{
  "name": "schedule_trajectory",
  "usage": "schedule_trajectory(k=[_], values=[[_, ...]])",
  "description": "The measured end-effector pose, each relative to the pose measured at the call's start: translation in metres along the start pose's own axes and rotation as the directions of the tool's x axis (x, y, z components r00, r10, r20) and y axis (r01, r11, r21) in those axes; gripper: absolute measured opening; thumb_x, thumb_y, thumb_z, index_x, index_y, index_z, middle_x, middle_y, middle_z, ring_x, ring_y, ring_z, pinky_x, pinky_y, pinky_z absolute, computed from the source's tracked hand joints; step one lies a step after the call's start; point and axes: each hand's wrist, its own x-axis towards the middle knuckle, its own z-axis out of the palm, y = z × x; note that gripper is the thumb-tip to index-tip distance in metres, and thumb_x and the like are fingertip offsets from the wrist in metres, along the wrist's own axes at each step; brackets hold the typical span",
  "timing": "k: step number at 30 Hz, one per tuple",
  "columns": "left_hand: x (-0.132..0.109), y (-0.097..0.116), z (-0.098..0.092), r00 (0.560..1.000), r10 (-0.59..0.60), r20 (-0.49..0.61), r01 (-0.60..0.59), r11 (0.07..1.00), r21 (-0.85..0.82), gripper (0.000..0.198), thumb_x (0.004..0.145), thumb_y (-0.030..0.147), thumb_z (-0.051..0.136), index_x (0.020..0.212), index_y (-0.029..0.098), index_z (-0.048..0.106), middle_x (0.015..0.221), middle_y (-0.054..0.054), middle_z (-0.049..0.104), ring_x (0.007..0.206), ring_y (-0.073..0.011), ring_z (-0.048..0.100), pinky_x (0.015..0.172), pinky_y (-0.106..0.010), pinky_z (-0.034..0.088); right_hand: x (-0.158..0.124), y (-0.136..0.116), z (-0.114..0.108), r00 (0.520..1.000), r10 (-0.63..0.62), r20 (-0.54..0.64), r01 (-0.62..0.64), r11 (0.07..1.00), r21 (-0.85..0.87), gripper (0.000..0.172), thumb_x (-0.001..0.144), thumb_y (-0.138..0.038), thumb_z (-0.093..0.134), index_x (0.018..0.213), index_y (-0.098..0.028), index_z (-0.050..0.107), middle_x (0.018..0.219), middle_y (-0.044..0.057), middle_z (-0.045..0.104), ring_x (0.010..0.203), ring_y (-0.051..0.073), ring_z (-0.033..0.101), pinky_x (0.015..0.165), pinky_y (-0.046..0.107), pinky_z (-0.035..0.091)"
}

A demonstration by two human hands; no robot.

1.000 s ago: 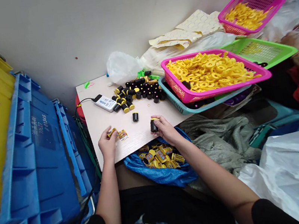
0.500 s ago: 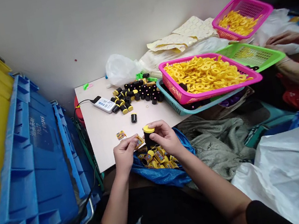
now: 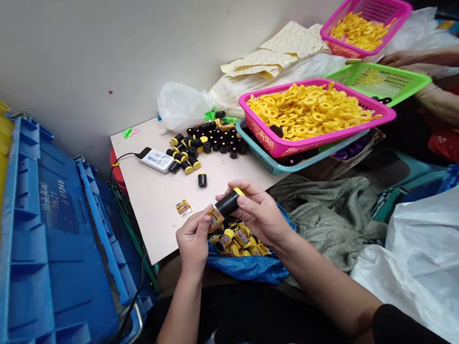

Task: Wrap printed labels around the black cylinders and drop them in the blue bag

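Over the table's front edge, my left hand (image 3: 193,237) pinches a small yellow printed label sleeve (image 3: 214,217). My right hand (image 3: 259,211) grips a black cylinder with a yellow cap (image 3: 228,202), tilted nearly level, cap toward my right palm. The cylinder's black end meets the sleeve; I cannot tell how far inside it is. Below both hands sits an open blue bag (image 3: 245,268) of yellow-capped cylinders with printed labels. Another printed label (image 3: 183,208) lies flat on the table (image 3: 155,224), and a black cylinder (image 3: 202,180) stands just behind.
Several black cylinders (image 3: 211,140) crowd the table's back beside a white device (image 3: 155,160) with a cable. A pink basket (image 3: 281,143) of yellow rings rests on a teal basket (image 3: 269,163). Blue crates (image 3: 69,232) stand left. At right, a co-worker's arms (image 3: 437,54) reach over a green basket (image 3: 412,86).
My right hand has tipped the black cylinder from upright to nearly level and brought its end against the label sleeve in my left hand. The view has shifted slightly.
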Motion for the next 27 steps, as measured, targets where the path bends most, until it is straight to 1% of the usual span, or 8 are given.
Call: schedule_trajectory(k=[4, 8, 10, 14, 18, 21, 24, 27], values=[[0.0, 0.001, 0.0, 1.0, -0.015, -0.013, 0.015, 1.0, -0.019, 0.028, 0.076, 0.044, 0.068, 0.091, 0.021, 0.077, 0.097, -0.007, 0.075, 0.093, -0.0237, 0.069, 0.086, -0.036, 0.054, 0.0, 0.007, -0.009, 0.999, -0.04, 0.017, 0.042, 0.99, -0.137, 0.037, 0.072, -0.041, 0.074, 0.103, -0.024, 0.061, 0.099, 0.004, 0.065, 0.097, 0.02, 0.064, 0.084, 0.033, 0.052], [-0.001, 0.003, -0.001, 0.996, -0.087, 0.009, 0.087, 0.996, -0.008, 0.031, 0.075, 0.045, 0.069, 0.093, 0.02, 0.076, 0.092, -0.007, 0.075, 0.071, -0.0194, 0.07, 0.064, -0.03, 0.057, -0.001, 0.009, -0.02, 0.993, -0.077, 0.09, 0.103, 0.939, -0.327, 0.037, 0.073, -0.04, 0.073, 0.103, -0.022, 0.063, 0.1, 0.005, 0.066, 0.094, 0.018, 0.062, 0.081, 0.031, 0.053], [-0.001, 0.005, -0.002, 0.993, -0.109, 0.036, 0.11, 0.994, -0.015, 0.032, 0.074, 0.045, 0.07, 0.093, 0.02, 0.076, 0.093, -0.007, 0.075, 0.068, -0.0189, 0.069, 0.059, -0.029, 0.056, -0.001, 0.008, -0.023, 0.99, -0.1, 0.101, 0.131, 0.915, -0.38, 0.037, 0.073, -0.04, 0.073, 0.104, -0.023, 0.064, 0.101, 0.005, 0.065, 0.092, 0.017, 0.062, 0.078, 0.03, 0.053], [0.002, 0.01, -0.002, 0.989, -0.13, 0.075, 0.133, 0.99, -0.044, 0.03, 0.07, 0.04, 0.075, 0.093, 0.021, 0.076, 0.097, -0.007, 0.075, 0.086, -0.0228, 0.07, 0.077, -0.033, 0.056, -0.003, 0.013, -0.024, 0.987, -0.095, 0.126, 0.14, 0.896, -0.422, 0.038, 0.072, -0.04, 0.074, 0.105, -0.024, 0.064, 0.103, 0.005, 0.065, 0.09, 0.018, 0.063, 0.077, 0.031, 0.053], [0.004, 0.017, 0.0, 0.977, -0.133, 0.165, 0.146, 0.987, -0.073, 0.044, 0.058, 0.027, 0.084, 0.101, 0.024, 0.074, 0.103, -0.005, 0.074, 0.098, -0.0215, 0.067, 0.086, -0.03, 0.053, -0.005, 0.02, -0.022, 0.976, -0.103, 0.19, 0.161, 0.932, -0.324, 0.038, 0.077, -0.053, 0.066, 0.103, -0.025, 0.067, 0.116, 0.006, 0.061, 0.112, 0.022, 0.056, 0.096, 0.037, 0.045], [0.003, 0.02, 0.003, 0.974, -0.139, 0.176, 0.161, 0.98, -0.115, 0.037, 0.055, 0.025, 0.085, 0.09, 0.022, 0.075, 0.091, -0.003, 0.074, 0.086, -0.0177, 0.068, 0.077, -0.025, 0.053, -0.007, 0.024, -0.018, 0.98, 0.038, 0.195, -0.013, 0.991, -0.131, 0.042, 0.086, -0.057, 0.051, 0.111, -0.026, 0.064, 0.114, 0.005, 0.061, 0.106, 0.02, 0.058, 0.094, 0.036, 0.045], [0.002, 0.02, 0.005, 0.967, -0.169, 0.19, 0.195, 0.972, -0.128, 0.034, 0.053, 0.026, 0.086, 0.084, 0.019, 0.075, 0.083, -0.003, 0.073, 0.076, -0.0159, 0.066, 0.069, -0.024, 0.053, -0.007, 0.029, -0.015, 0.938, 0.224, 0.264, -0.219, 0.974, -0.05, 0.045, 0.083, -0.053, 0.059, 0.119, -0.026, 0.058, 0.106, 0.004, 0.062, 0.092, 0.017, 0.061, 0.084, 0.032, 0.048], [0.0, 0.019, 0.005, 0.964, -0.202, 0.171, 0.222, 0.969, -0.106, 0.034, 0.05, 0.025, 0.087, 0.081, 0.019, 0.075, 0.08, -0.003, 0.073, 0.073, -0.0155, 0.065, 0.065, -0.024, 0.053, -0.004, 0.034, -0.015, 0.926, 0.243, 0.288, -0.239, 0.97, -0.05, 0.044, 0.081, -0.052, 0.062, 0.114, -0.023, 0.06, 0.109, 0.005, 0.061, 0.092, 0.017, 0.06, 0.081, 0.03, 0.048]])
